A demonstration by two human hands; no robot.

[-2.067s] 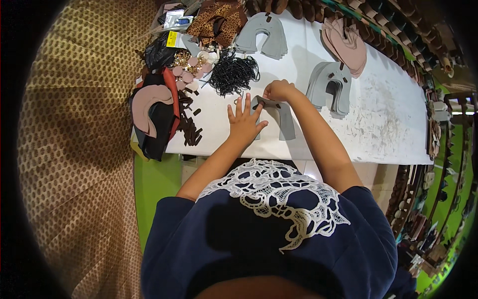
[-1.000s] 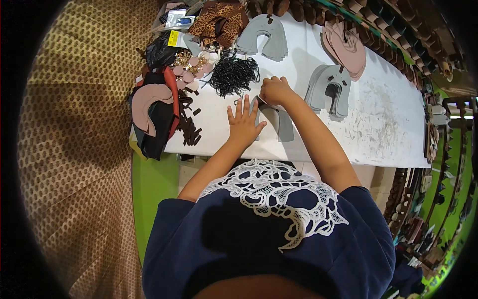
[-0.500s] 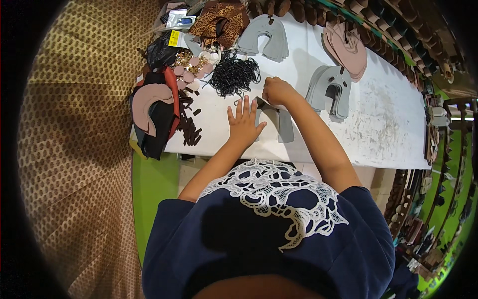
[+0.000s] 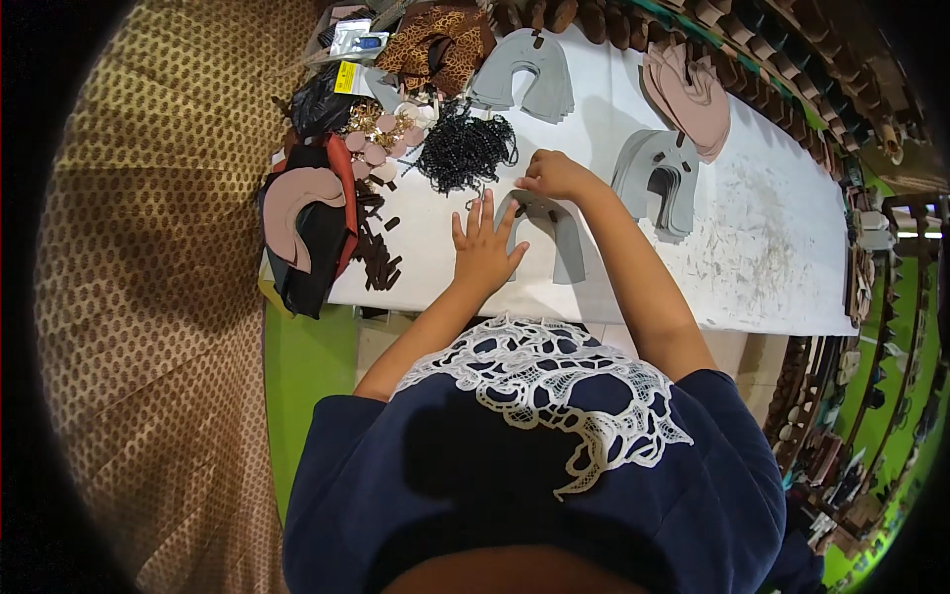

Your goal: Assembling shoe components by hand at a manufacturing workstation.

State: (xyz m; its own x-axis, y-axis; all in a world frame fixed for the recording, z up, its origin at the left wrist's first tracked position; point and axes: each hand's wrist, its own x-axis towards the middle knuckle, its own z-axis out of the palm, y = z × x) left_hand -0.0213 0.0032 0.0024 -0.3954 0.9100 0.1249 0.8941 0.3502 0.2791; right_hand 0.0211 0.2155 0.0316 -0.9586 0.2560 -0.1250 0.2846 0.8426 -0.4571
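A grey U-shaped cut piece, like a shoe upper, lies on the white-covered table in front of me. Its curve points away from me. My left hand rests flat with fingers spread, covering part of its left arm. Just beyond the curve, my right hand has its fingers drawn together in a pinch; anything between them is too small or hidden to make out. Small dark marks or bits show on the curve beneath it. Beyond my left fingertips lies a tangled heap of black braided strips.
Grey U-shaped stacks lie at the back and right, with a pink stack at far right. Dark brown short strips, pink discs with gold bits and a red-and-black bundle crowd the left. Shoe shelves line the far edge.
My right hand has turned, its fingertips now pointing left and slightly lower over the grey piece. More of the curve shows. My left hand stays nearly in place.
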